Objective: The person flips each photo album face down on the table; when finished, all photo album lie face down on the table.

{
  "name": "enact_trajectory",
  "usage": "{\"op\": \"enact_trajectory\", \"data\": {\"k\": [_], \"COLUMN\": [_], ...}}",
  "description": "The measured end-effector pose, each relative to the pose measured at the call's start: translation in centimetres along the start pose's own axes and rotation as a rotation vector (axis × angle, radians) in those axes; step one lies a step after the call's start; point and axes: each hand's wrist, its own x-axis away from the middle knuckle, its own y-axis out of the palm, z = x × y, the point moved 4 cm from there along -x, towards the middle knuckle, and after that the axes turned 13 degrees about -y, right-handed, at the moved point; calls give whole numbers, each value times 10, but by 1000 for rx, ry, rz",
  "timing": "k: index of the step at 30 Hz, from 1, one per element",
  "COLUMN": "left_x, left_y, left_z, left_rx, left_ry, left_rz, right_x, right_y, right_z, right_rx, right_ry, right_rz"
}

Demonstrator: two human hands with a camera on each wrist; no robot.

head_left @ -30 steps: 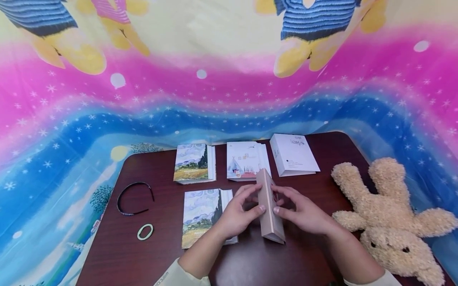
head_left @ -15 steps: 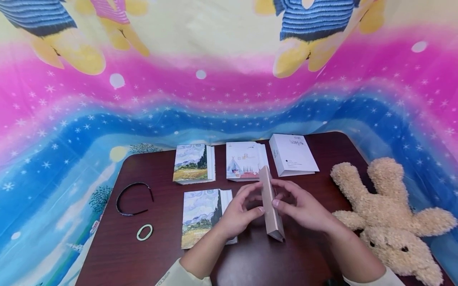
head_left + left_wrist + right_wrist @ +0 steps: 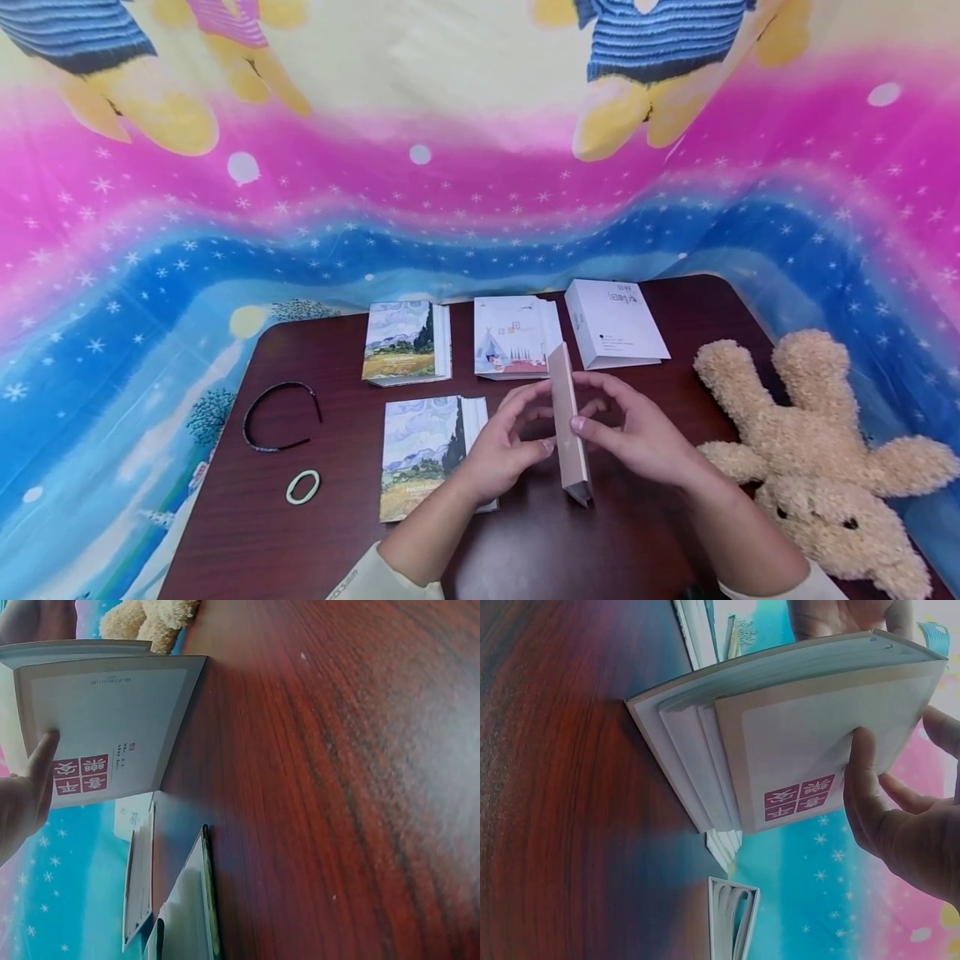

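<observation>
Turned a little and swung slightly to the right since the earlier frame, the beige album (image 3: 564, 417) now shows the head camera a slimmer strip of spine. It is upright, spine uppermost, in front of the person and right of the nearer painted album (image 3: 420, 458). Its lower edges look to be at the table (image 3: 525, 558), though whether they bear weight I cannot tell.

Both hands hold it between them. The left hand (image 3: 498, 442) curves in a half-open arc, its fingertips against the left cover; the right hand (image 3: 637, 433) has its thumb pressed to the other cover, below the red print (image 3: 799, 797), with its fingers spread near the far end.

Beyond stand the farther painted album (image 3: 401, 342), the tent album (image 3: 502, 337) and the white album (image 3: 618, 325).

I judge the step in hand to be steadying and squaring this album on edge. The next move calls for even, light pressure — the covers already part at the pages, so a lopsided release could let it tip.
</observation>
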Motion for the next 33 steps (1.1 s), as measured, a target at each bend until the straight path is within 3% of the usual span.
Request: {"op": "enact_trajectory", "data": {"k": [12, 23, 33], "left_x": [-3, -8, -11], "left_y": [6, 13, 22], "left_z": [-2, -7, -11], "left_rx": [69, 177, 127], "left_ry": [-6, -75, -112], "left_rz": [-14, -19, 5], "right_x": [4, 12, 21], "right_y": [-4, -14, -22], "right_z": [0, 1, 1], "right_rx": [-13, 110, 139], "right_ry": [20, -86, -132], "right_rz": [59, 114, 146]}}
